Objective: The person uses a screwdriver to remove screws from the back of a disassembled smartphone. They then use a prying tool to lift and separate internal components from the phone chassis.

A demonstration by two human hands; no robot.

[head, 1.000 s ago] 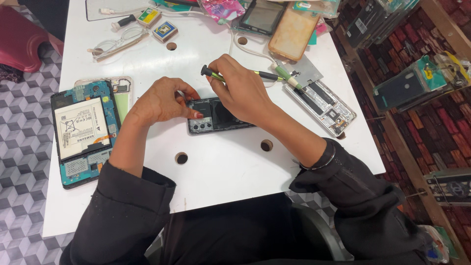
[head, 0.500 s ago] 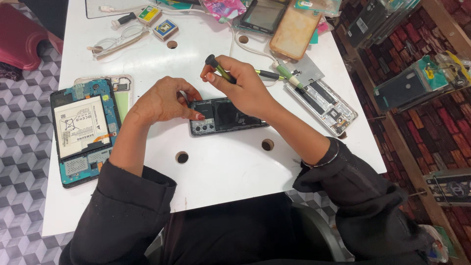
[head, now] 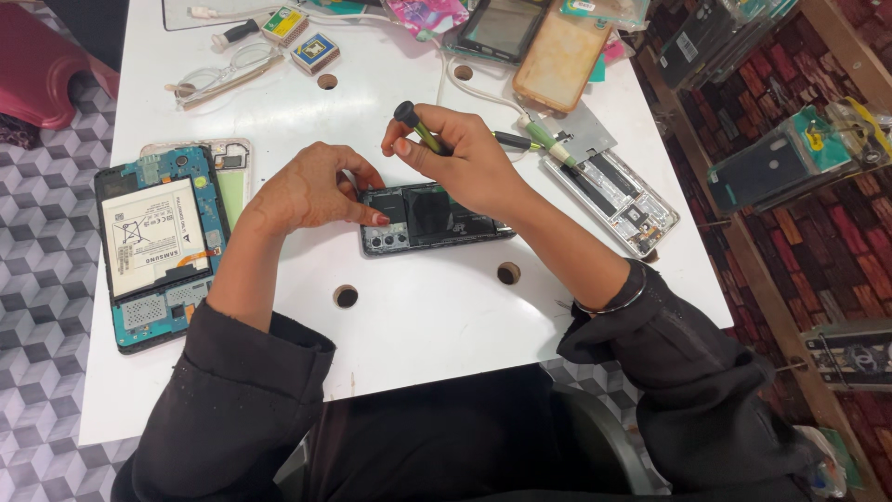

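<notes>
An opened black phone [head: 429, 218] lies flat in the middle of the white table [head: 427, 321], its back cover off. My left hand [head: 311, 191] rests on the phone's left end, fingertips pressing it down. My right hand [head: 465, 158] grips a small screwdriver [head: 418, 128] with a black cap and green shaft, held tilted above the phone's upper edge. The tool's tip is hidden behind my fingers.
An opened tablet with a white battery [head: 158, 244] lies at the left. Another dismantled phone [head: 613, 200] and a second screwdriver [head: 534, 141] lie at the right. Phones, cases and small boxes [head: 299, 39] crowd the far edge. Round holes [head: 346, 297] pierce the tabletop. Shelves of packaged goods stand right.
My right hand has lifted the screwdriver off the phone and raised it, turning it more upright. My left hand has stayed on the phone.
</notes>
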